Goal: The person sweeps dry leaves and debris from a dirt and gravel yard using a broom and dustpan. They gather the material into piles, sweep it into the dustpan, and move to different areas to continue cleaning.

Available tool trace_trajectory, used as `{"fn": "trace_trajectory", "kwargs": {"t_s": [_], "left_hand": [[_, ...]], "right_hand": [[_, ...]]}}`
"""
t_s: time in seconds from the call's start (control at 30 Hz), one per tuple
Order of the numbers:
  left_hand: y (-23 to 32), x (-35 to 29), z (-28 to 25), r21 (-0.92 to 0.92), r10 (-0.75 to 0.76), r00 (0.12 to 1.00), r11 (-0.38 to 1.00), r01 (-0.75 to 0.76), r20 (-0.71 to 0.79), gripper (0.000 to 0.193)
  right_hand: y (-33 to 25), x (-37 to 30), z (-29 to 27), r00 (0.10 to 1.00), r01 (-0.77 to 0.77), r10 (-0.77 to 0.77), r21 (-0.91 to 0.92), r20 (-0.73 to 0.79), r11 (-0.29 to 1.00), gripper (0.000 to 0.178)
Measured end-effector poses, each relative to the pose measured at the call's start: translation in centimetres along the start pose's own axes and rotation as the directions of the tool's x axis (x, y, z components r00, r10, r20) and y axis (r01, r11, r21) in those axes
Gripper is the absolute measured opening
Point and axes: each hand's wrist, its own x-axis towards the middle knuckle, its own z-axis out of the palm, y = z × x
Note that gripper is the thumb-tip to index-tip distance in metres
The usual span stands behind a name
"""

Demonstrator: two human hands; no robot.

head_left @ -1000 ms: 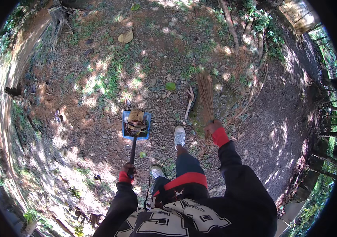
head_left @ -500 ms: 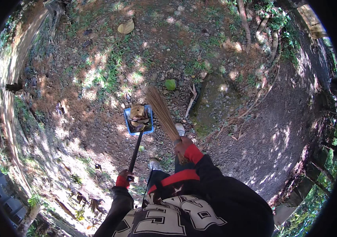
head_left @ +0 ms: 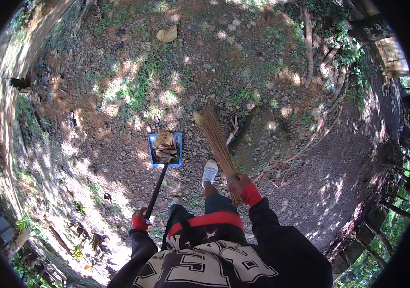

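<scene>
My left hand (head_left: 141, 214) grips the black handle of a blue dustpan (head_left: 166, 150), resting far-left on the dirt, holding dry leaves (head_left: 164, 142). Right hand (head_left: 239, 183) clenches a twig broom (head_left: 218, 142), bristles just right of the pan.

Smooth blue plastic dustpan (head_left: 166, 150), stiff dry straw broom (head_left: 218, 143), rough gravelly dirt ground (head_left: 281, 72)

Blue dustpan (head_left: 166, 150) with black handle (head_left: 157, 190), brown dry leaves (head_left: 164, 144) in it, tan straw broom (head_left: 218, 146), white shoe (head_left: 209, 171), red cuffs (head_left: 251, 194), black jacket (head_left: 224, 259) with white lettering, reddish-brown ground (head_left: 310, 163) dappled with sunlight
</scene>
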Motion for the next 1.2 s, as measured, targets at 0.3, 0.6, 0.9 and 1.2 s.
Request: {"fn": "trace_trajectory", "kwargs": {"t_s": [0.3,0.6,0.9,1.2], "left_hand": [[-5.4,0.0,-0.9,-0.741,-0.436,0.888,0.547,0.39,0.145,0.098],[-8.2,-0.2,0.0,-0.828,-0.275,0.913,0.401,0.393,0.3,0.063],[-6.6,3.9,1.1,-0.648,-0.193,0.974,0.758,0.072,-0.119,0.017],[-1.4,2.6,0.1,-0.618,-0.22,0.949,0.786,0.035,-0.226,0.038]], "right_hand": [[0.8,-3.4,-5.0,0.987,-0.045,0.055,0.07,-0.148,0.996,0.047],[6.2,-3.0,-6.3,0.995,-0.016,0.037,0.212,-0.096,0.977,0.042],[3.6,-2.9,-5.3,0.999,-0.015,0.017,0.063,-0.045,0.998,0.041],[1.8,-3.0,-3.3,0.997,0.028,-0.033,0.069,0.07,0.997,0.04]]}}
